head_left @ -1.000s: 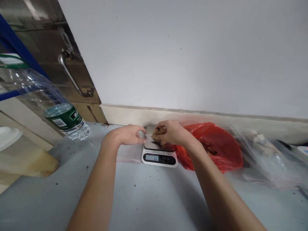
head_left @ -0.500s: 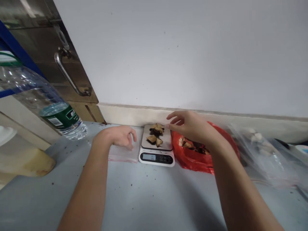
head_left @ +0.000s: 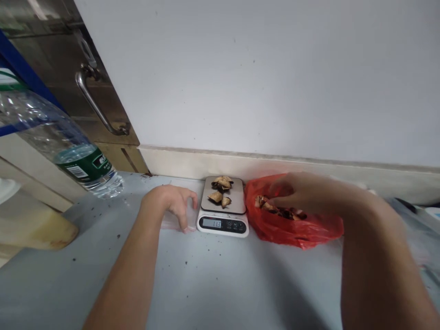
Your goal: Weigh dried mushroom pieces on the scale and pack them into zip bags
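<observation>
A small white kitchen scale (head_left: 223,215) stands by the wall with several brown dried pieces (head_left: 221,189) on its steel plate and a lit display. Right of it lies an open red plastic bag (head_left: 295,227) holding more brown pieces. My right hand (head_left: 295,192) reaches into that bag, fingers curled down onto the pieces; whether it grips any is hidden. My left hand (head_left: 170,204) rests on a clear zip bag (head_left: 172,220) flat on the counter left of the scale, fingers spread and bent.
A clear water bottle (head_left: 65,146) with a green label looms at the left. A metal door with a handle (head_left: 98,107) stands behind it. Clear plastic bags (head_left: 409,215) lie at the far right. The grey counter (head_left: 213,279) bears dark crumbs.
My right hand left the brown pieces on the scale plate and moved right, down into the red bag. The left hand slid slightly back onto the clear bag. The display now shows a reading.
</observation>
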A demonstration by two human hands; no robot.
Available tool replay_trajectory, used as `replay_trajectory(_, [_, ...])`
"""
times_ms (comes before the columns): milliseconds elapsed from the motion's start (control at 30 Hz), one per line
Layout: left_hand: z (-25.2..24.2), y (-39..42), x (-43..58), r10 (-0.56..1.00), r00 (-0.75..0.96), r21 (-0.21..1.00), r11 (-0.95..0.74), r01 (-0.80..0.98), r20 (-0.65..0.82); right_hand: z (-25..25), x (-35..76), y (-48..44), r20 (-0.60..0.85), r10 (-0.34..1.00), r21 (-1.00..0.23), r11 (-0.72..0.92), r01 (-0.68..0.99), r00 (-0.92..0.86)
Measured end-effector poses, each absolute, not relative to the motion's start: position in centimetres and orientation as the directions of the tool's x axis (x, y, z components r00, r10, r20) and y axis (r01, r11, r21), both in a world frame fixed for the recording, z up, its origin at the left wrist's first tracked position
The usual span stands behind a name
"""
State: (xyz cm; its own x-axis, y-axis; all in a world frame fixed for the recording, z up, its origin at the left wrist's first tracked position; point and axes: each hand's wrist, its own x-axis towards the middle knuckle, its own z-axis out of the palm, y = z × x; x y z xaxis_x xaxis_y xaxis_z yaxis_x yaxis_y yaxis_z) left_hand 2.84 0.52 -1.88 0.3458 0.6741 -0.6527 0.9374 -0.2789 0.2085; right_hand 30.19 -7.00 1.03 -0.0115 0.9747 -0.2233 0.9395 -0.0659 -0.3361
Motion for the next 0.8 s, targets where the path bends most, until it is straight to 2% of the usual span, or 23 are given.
replay_trajectory(100, [-2.0, 0.6, 2.6, 0.652, 0.371, 0.235, -0.29, 0.928, -0.661, 1.2, 29.9, -7.1, -0.35, 0.935, -0.267, -0.161, 0.95, 0.06])
replay_trajectory(267, [-1.5, 1.1, 1.4, 0.632, 0.409, 0.308, -0.269, 0.913, -0.659, 1.9, 29.3, -7.2, -0.263, 0.964, -0.343, -0.128, 0.93, 0.036])
replay_trajectory(367, [-0.4, 1.1, 0.3, 0.692, 0.396, 0.332, -0.234, 0.914, -0.604, 2.2, 28.9, -7.2, -0.197, 0.98, -0.372, -0.075, 0.925, 0.0])
replay_trajectory(600, [0.9, 0.6, -0.8, 0.78, 0.401, 0.453, -0.171, 0.875, -0.481, 1.5, 26.5, -6.7, 0.016, 0.99, -0.522, 0.129, 0.843, -0.142])
replay_trajectory(700, [0.5, 0.8, -0.4, 0.801, 0.418, 0.521, -0.159, 0.839, -0.428, 0.4, 25.3, -6.2, 0.017, 0.98, -0.53, 0.176, 0.83, -0.197])
replay_trajectory(800, [0.3, 0.9, 0.0, 0.795, 0.406, 0.493, -0.157, 0.856, -0.451, -1.2, 24.0, -5.5, -0.033, 0.977, -0.533, 0.161, 0.831, -0.21])
